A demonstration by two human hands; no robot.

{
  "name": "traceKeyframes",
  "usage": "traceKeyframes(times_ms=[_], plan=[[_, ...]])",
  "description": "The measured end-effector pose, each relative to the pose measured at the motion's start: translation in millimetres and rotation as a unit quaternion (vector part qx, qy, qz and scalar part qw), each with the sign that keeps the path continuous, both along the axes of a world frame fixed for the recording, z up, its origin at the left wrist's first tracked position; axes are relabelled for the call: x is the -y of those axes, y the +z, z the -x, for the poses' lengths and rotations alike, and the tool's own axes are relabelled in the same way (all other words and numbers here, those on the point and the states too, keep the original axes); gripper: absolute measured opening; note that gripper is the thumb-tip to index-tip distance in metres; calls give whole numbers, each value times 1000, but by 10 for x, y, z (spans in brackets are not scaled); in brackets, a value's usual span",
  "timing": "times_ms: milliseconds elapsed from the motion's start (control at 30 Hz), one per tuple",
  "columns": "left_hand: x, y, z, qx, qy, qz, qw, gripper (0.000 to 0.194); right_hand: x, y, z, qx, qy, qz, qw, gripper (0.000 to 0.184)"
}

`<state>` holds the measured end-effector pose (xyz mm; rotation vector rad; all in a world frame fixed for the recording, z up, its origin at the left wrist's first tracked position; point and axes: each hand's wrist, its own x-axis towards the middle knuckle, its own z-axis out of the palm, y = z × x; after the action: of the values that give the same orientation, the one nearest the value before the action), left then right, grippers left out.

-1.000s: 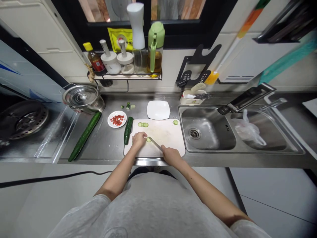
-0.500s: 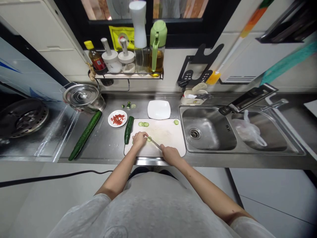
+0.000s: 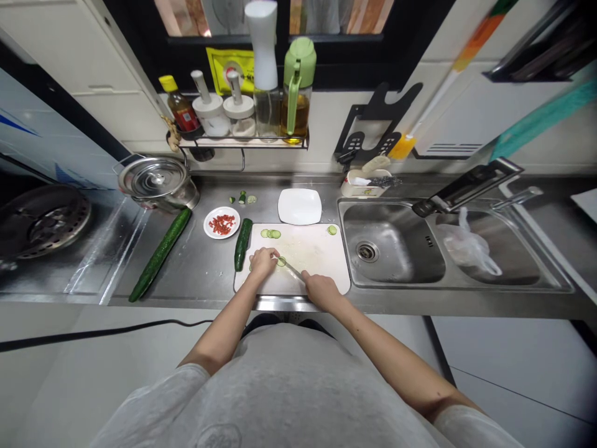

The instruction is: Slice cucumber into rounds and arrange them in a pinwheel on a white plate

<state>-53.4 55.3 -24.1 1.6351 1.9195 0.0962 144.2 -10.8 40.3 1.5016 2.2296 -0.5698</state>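
My right hand [image 3: 323, 291] is wrapped around the handle of a knife [image 3: 293, 271]; its blade points left and away over a white cutting board [image 3: 321, 267]. At the blade's tip is a pale cucumber slice [image 3: 281, 262]. My left hand [image 3: 263, 262] is closed over a cucumber piece, mostly hidden under the fingers, with the fingertips close to the blade. Several cucumber slices [image 3: 270, 234] lie at the board's upper left and a few more slices [image 3: 332, 229] at its upper right. A dark green length of cucumber [image 3: 243, 244] rests along the board's left edge.
A small plate of chopped red pieces [image 3: 222, 236] and a white dish [image 3: 299, 206] stand behind the board. A whole cucumber [image 3: 161, 255] and a steel pot [image 3: 158, 182] are on the left. The sink [image 3: 392, 242] adjoins on the right; a condiment shelf [image 3: 247, 144] hangs above.
Almost nothing differs. Both hands and the knife stay in nearly the same place over the board; the view has shifted very slightly.
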Motion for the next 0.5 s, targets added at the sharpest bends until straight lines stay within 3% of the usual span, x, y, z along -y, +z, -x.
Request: traceKeyframes(times_ms=[333, 500], plan=[[-2, -8, 1, 5, 3, 2, 1000, 19, -32, 80, 55, 16, 9, 11, 1000, 32], [-4, 1, 2, 5, 2, 1, 1000, 19, 4, 29, 88, 22, 13, 5, 1000, 30]])
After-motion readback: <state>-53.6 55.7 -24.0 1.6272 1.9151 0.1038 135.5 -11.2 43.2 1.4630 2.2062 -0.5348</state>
